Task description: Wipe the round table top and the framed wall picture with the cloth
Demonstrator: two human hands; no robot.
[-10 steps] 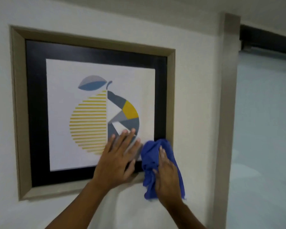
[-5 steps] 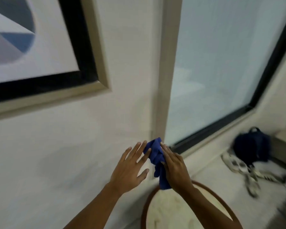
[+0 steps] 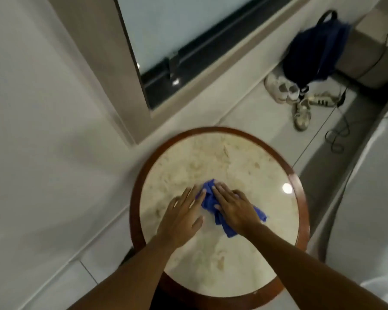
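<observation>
The round table (image 3: 233, 157) has a pale marble top and a dark red-brown wooden rim. A crumpled blue cloth (image 3: 207, 198) lies near the middle of the top. My right hand (image 3: 233, 209) presses flat on the cloth, fingers pointing up-left. Just left of the cloth, my left hand (image 3: 182, 218) rests flat on the marble with fingers spread, its fingertips touching the cloth's edge. The framed picture is out of view.
A white wall (image 3: 43, 130) stands to the left, with a window frame (image 3: 166, 70) beyond the table. A dark blue backpack (image 3: 318, 50), several shoes (image 3: 300, 101) and a black cable (image 3: 336, 137) lie on the floor at the upper right. A white fabric surface (image 3: 372, 198) runs along the right.
My view has dropped from the framed picture down to the table. Both hands have come down off the wall and now press the blue cloth onto the marble top.
</observation>
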